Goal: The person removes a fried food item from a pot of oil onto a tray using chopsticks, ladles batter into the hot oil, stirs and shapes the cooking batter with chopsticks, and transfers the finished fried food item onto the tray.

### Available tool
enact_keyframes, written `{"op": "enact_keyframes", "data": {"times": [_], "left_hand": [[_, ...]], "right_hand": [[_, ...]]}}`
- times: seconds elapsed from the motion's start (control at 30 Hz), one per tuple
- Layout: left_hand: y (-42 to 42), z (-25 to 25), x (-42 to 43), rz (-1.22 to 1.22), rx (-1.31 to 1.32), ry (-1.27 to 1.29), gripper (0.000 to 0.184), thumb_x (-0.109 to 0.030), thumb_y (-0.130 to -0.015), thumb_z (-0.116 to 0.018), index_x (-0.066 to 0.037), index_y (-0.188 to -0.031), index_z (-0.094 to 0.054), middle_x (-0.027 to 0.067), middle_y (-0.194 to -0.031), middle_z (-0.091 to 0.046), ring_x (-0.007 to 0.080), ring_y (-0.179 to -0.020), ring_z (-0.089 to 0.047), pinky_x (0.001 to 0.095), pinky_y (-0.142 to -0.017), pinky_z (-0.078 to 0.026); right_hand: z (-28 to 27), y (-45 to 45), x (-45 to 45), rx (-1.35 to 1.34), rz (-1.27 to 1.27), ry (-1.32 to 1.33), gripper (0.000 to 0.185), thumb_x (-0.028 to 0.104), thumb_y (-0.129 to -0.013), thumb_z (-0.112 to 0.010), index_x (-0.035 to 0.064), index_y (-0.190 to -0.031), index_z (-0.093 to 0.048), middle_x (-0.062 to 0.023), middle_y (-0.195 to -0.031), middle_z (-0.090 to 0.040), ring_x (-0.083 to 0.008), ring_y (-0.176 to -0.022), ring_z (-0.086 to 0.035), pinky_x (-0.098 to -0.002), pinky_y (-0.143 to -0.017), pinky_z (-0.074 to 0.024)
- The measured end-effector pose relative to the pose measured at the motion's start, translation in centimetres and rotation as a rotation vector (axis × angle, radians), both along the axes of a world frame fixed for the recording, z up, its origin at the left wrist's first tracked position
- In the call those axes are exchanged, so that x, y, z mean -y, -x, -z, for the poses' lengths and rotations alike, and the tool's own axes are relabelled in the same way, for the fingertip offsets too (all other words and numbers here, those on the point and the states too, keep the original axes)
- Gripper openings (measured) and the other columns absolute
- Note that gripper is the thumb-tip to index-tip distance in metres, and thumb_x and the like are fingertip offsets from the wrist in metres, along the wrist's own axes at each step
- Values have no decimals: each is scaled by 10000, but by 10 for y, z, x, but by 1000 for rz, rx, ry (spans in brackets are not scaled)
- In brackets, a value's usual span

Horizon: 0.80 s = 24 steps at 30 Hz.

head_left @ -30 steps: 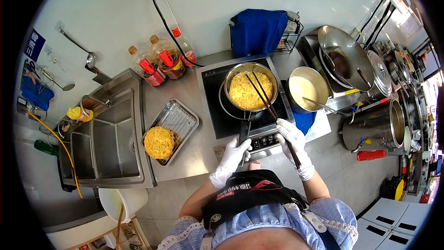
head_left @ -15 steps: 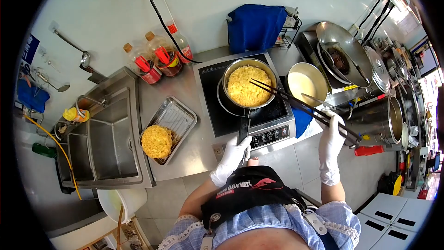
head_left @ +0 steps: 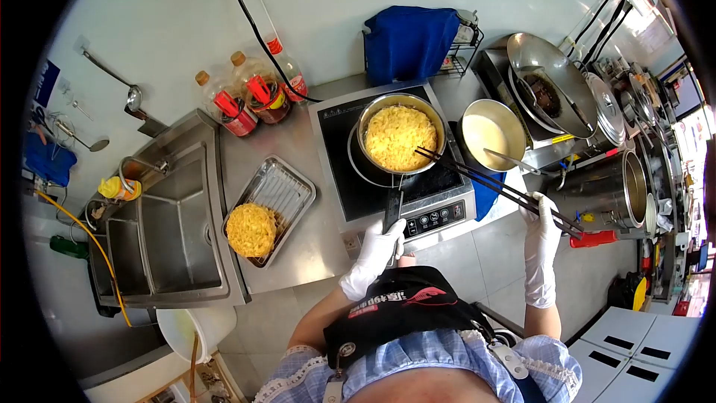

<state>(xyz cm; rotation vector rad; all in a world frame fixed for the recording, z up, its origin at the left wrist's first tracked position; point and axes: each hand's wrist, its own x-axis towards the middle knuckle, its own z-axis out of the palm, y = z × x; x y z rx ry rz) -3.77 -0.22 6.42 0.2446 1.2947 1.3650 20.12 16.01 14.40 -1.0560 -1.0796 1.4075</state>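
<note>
My left hand (head_left: 379, 252), in a white glove, is wrapped round the black handle of a saucepan (head_left: 364, 151) on the cooktop. Inside the pan lies a round yellow noodle-like cake (head_left: 401, 138). Gloved in white too, my right hand (head_left: 540, 218) grips long dark chopsticks (head_left: 488, 182), whose tips reach over the pan's right rim to the cake's edge. A second yellow cake (head_left: 252, 230) rests on a wire rack in a metal tray (head_left: 297, 192) to the left. Right of the pan stands a pot (head_left: 514, 123) of pale batter with a ladle in it.
A double sink (head_left: 179, 224) is at the left, with sauce bottles (head_left: 261, 93) behind the counter's left part. A blue cloth (head_left: 410, 45) hangs at the back. A wok (head_left: 548, 67) and a tall steel pot (head_left: 597, 192) stand at the right. Below the sink is a white bucket (head_left: 220, 325).
My right hand has moved right and away from the pan with the chopsticks, which now lie at a flatter slant, their tips near the cake's lower right edge. My left hand stays on the handle.
</note>
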Motion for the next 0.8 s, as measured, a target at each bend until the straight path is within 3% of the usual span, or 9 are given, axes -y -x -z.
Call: {"op": "enact_keyframes", "data": {"times": [0.37, 0.53, 0.63, 0.8], "left_hand": [[-1, 3, 0, -18, 25, -5, 131, -174, -908, -537, -60, -845, -528, -20, -572, -496, 68, -413, -443, 207, -371, -334], [-4, 4, 1, -8, 4, -4, 139, -168, -910, -530, -59, -825, -517, -14, -570, -497, 71, -410, -436, 214, -380, -353], [-7, 9, 3, -27, 6, -18, 149, -158, -910, -525, -56, -803, -505, -9, -561, -494, 73, -402, -427, 220, -382, -359], [-16, 37, 9, -33, -91, -56, 155, -128, -902, -529, -37, -783, -491, -1, -534, -486, 78, -398, -421, 230, -438, -426]], "right_hand": [[-29, 9, 4, 24, -61, 3, 241, 245, -916, -524, 18, -970, -586, -97, -976, -602, -184, -927, -585, -346, -830, -496], [-71, 18, 1, 126, -101, -72, 202, 158, -920, -507, -30, -941, -580, -121, -931, -611, -202, -838, -617, -310, -756, -524], [-93, 21, -1, 197, -103, -114, 204, 161, -911, -520, -32, -930, -584, -123, -894, -621, -205, -799, -628, -316, -748, -526], [-127, 33, -2, 368, -103, -132, 255, 198, -900, -538, -42, -851, -609, -119, -764, -643, -170, -696, -636, -234, -598, -483]]}}
